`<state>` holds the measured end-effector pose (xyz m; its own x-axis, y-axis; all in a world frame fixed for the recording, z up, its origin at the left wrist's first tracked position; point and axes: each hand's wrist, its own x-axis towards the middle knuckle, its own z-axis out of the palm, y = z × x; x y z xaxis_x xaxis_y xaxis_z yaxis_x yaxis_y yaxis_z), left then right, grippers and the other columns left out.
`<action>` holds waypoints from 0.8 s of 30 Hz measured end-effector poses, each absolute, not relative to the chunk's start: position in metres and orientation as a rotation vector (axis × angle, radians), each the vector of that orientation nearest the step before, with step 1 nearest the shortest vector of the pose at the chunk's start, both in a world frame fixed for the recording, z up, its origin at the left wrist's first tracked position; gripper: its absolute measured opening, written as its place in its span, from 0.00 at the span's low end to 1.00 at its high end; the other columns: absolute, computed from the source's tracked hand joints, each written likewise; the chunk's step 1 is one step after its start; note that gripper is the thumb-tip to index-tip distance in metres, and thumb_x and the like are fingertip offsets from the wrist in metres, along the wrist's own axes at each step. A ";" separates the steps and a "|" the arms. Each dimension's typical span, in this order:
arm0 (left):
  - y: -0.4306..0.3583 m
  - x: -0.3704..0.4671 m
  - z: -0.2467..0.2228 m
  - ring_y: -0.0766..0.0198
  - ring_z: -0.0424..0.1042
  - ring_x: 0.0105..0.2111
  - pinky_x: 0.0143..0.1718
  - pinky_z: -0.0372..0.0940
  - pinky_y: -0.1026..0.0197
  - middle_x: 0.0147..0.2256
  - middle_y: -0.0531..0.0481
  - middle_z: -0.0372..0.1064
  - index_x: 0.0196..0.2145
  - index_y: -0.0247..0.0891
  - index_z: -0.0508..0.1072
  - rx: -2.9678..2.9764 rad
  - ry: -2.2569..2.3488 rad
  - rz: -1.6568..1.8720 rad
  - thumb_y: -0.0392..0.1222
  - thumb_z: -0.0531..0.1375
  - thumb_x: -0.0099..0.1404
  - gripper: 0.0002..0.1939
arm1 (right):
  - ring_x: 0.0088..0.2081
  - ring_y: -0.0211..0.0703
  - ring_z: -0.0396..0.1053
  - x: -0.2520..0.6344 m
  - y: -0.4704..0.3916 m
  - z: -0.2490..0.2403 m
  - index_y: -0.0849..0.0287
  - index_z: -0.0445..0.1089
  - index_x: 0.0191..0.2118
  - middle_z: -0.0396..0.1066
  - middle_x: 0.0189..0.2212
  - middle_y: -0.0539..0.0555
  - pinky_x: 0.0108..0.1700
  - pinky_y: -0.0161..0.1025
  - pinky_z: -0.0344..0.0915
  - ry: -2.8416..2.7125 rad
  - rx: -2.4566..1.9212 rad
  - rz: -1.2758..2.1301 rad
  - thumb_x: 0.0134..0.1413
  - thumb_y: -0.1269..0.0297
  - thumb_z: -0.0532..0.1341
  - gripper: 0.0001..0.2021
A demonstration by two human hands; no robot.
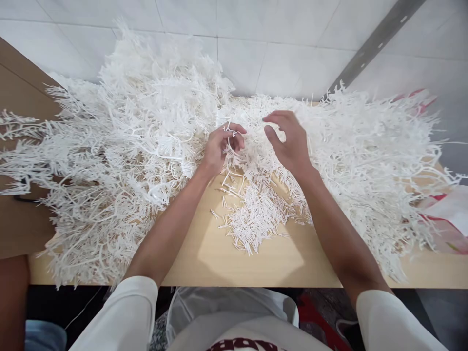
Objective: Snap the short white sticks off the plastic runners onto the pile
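Note:
My left hand (221, 146) is at the middle of the table, its fingers curled around a white branched sprig (230, 130) that looks like plastic. Across from it, my right hand (290, 144) hovers with thumb and fingers bent but apart, and nothing shows between them. Below both hands lies a heap of short white snipped bits (256, 214), some forked. A tall tangle of white branching sprigs (146, 122) rises left of my left hand. Another wide mass of white sprigs (369, 151) spreads to the right of my right forearm.
The wooden table (234, 273) stands against a tiled wall (256, 53) with a slotted metal post (373, 44). Brown cardboard (27, 229) is at the left edge, near part of another person (12, 297). A red-and-white plastic bag (448, 214) lies at right.

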<state>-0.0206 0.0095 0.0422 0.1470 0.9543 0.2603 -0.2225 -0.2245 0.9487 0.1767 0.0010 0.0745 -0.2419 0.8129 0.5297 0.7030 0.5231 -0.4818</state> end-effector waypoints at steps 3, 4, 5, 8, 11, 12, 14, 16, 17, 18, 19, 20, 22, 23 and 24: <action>0.008 -0.025 0.056 0.70 0.65 0.19 0.22 0.63 0.64 0.22 0.52 0.68 0.32 0.38 0.71 1.296 0.740 1.369 0.51 0.49 0.69 0.18 | 0.46 0.46 0.72 0.169 -0.009 0.088 0.52 0.72 0.47 0.75 0.45 0.54 0.49 0.46 0.67 -2.203 -1.118 0.432 0.62 0.43 0.51 0.22; 0.007 -0.026 0.060 0.70 0.66 0.19 0.23 0.64 0.64 0.23 0.52 0.68 0.33 0.39 0.71 1.289 0.724 1.391 0.51 0.49 0.69 0.17 | 0.45 0.45 0.72 0.166 -0.012 0.090 0.52 0.72 0.48 0.75 0.45 0.54 0.49 0.45 0.67 -2.235 -1.095 0.486 0.60 0.40 0.53 0.24; 0.006 -0.025 0.064 0.70 0.66 0.20 0.24 0.64 0.64 0.25 0.51 0.69 0.34 0.39 0.71 1.280 0.713 1.415 0.51 0.50 0.69 0.16 | 0.44 0.45 0.73 0.162 -0.015 0.092 0.52 0.72 0.49 0.75 0.46 0.54 0.48 0.44 0.67 -2.247 -1.082 0.515 0.56 0.38 0.56 0.26; 0.002 -0.022 0.074 0.70 0.70 0.27 0.28 0.66 0.65 0.34 0.50 0.72 0.39 0.41 0.72 1.241 0.651 1.456 0.49 0.53 0.68 0.12 | 0.42 0.46 0.73 0.152 -0.022 0.091 0.52 0.70 0.50 0.76 0.45 0.54 0.46 0.44 0.66 -2.200 -1.112 0.506 0.48 0.35 0.60 0.31; -0.001 -0.016 0.081 0.70 0.71 0.34 0.30 0.66 0.67 0.42 0.51 0.72 0.43 0.44 0.72 1.272 0.638 1.475 0.48 0.57 0.68 0.10 | 0.40 0.45 0.73 0.146 -0.026 0.090 0.53 0.70 0.46 0.76 0.38 0.52 0.45 0.44 0.66 -2.063 -1.170 0.461 0.49 0.34 0.58 0.29; -0.002 -0.015 0.082 0.70 0.72 0.35 0.31 0.66 0.67 0.42 0.51 0.71 0.44 0.45 0.72 1.310 0.675 1.481 0.49 0.58 0.67 0.11 | 0.39 0.44 0.73 0.146 -0.027 0.091 0.54 0.71 0.43 0.76 0.36 0.51 0.45 0.44 0.66 -2.009 -1.169 0.459 0.52 0.34 0.56 0.27; -0.001 -0.014 0.082 0.70 0.72 0.36 0.32 0.67 0.67 0.42 0.50 0.71 0.45 0.46 0.72 1.403 0.766 1.482 0.52 0.59 0.66 0.13 | 0.37 0.41 0.73 0.146 -0.027 0.093 0.54 0.71 0.36 0.75 0.32 0.51 0.43 0.42 0.66 -1.935 -1.139 0.495 0.57 0.36 0.52 0.26; 0.002 -0.015 0.080 0.70 0.72 0.36 0.32 0.67 0.67 0.41 0.50 0.72 0.44 0.46 0.73 1.481 0.786 1.486 0.55 0.60 0.65 0.15 | 0.35 0.39 0.72 0.148 -0.027 0.095 0.55 0.70 0.31 0.74 0.28 0.50 0.42 0.40 0.66 -1.877 -1.104 0.548 0.60 0.38 0.49 0.26; 0.004 -0.016 0.078 0.70 0.72 0.34 0.32 0.68 0.67 0.39 0.50 0.72 0.44 0.45 0.73 1.518 0.776 1.482 0.55 0.61 0.64 0.15 | 0.34 0.38 0.72 0.148 -0.026 0.095 0.55 0.69 0.30 0.73 0.27 0.50 0.40 0.40 0.66 -1.839 -1.097 0.564 0.61 0.38 0.48 0.26; 0.006 -0.018 0.076 0.70 0.71 0.33 0.31 0.67 0.67 0.38 0.51 0.72 0.43 0.45 0.73 1.557 0.768 1.470 0.56 0.62 0.62 0.16 | 0.32 0.37 0.71 0.149 -0.025 0.096 0.55 0.69 0.30 0.72 0.26 0.49 0.39 0.39 0.66 -1.794 -1.096 0.573 0.60 0.38 0.49 0.26; 0.007 -0.020 0.074 0.71 0.71 0.32 0.30 0.67 0.67 0.36 0.51 0.71 0.41 0.44 0.73 1.598 0.768 1.450 0.56 0.64 0.60 0.16 | 0.30 0.36 0.70 0.149 -0.024 0.095 0.55 0.69 0.30 0.71 0.25 0.49 0.37 0.38 0.66 -1.745 -1.098 0.578 0.60 0.38 0.49 0.25; 0.009 -0.022 0.073 0.71 0.70 0.30 0.29 0.67 0.67 0.33 0.52 0.71 0.39 0.43 0.74 1.638 0.773 1.423 0.56 0.65 0.58 0.17 | 0.28 0.35 0.69 0.150 -0.023 0.095 0.55 0.68 0.31 0.70 0.24 0.48 0.35 0.38 0.66 -1.697 -1.102 0.582 0.59 0.38 0.50 0.25; 0.009 -0.025 0.070 0.72 0.69 0.27 0.27 0.65 0.68 0.28 0.54 0.69 0.36 0.42 0.74 1.701 0.794 1.380 0.55 0.68 0.55 0.17 | 0.26 0.33 0.67 0.150 -0.020 0.094 0.55 0.67 0.30 0.68 0.22 0.47 0.32 0.36 0.65 -1.612 -1.114 0.584 0.58 0.38 0.52 0.24; 0.009 -0.025 0.070 0.72 0.69 0.26 0.26 0.64 0.68 0.27 0.55 0.68 0.35 0.42 0.74 1.718 0.803 1.369 0.55 0.68 0.55 0.17 | 0.25 0.33 0.67 0.151 -0.019 0.093 0.55 0.67 0.30 0.67 0.21 0.47 0.30 0.35 0.64 -1.585 -1.118 0.586 0.58 0.38 0.53 0.23; 0.008 -0.026 0.070 0.72 0.68 0.25 0.25 0.64 0.68 0.25 0.55 0.68 0.35 0.42 0.74 1.730 0.807 1.362 0.55 0.67 0.56 0.16 | 0.24 0.32 0.66 0.151 -0.018 0.093 0.55 0.66 0.29 0.66 0.21 0.46 0.28 0.35 0.63 -1.567 -1.121 0.587 0.57 0.39 0.54 0.23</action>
